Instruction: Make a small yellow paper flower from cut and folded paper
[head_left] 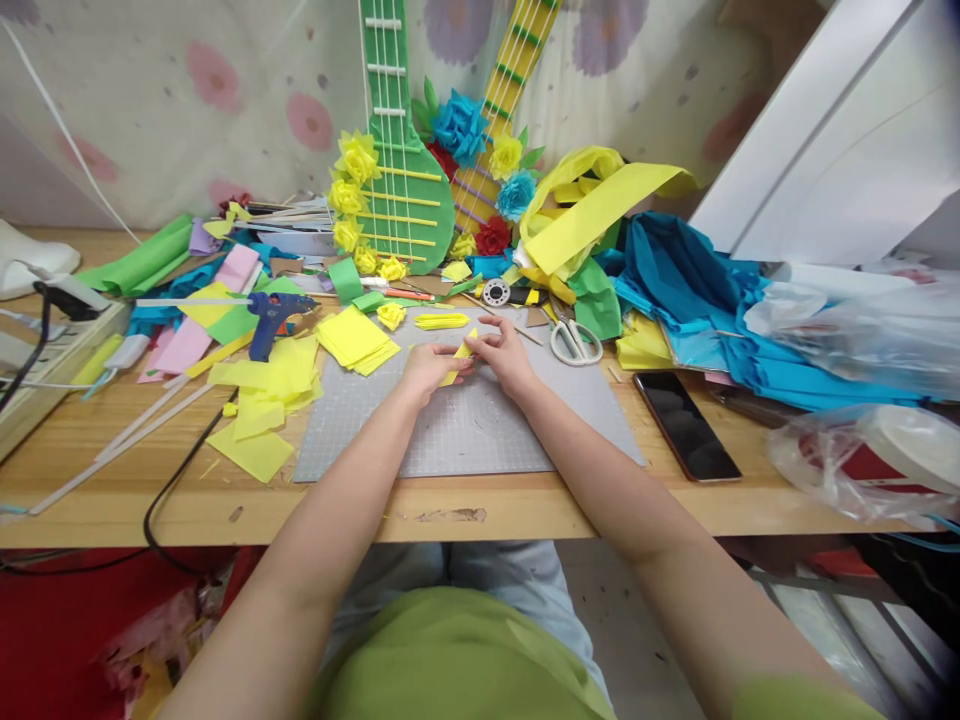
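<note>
Both my hands meet over the grey cutting mat at the middle of the wooden table. My left hand and my right hand pinch a small folded piece of yellow paper between their fingertips, just above the mat. A stack of yellow paper squares lies to the left of my left hand. A folded yellow strip rests on the mat just beyond my fingers. White-handled scissors lie to the right of my right hand.
A blue glue gun stands at the left among loose yellow sheets, its black cord trailing off the table edge. A dark phone lies at the right. Paper guitars with paper flowers lean against the back wall. Blue tissue and plastic bags crowd the right.
</note>
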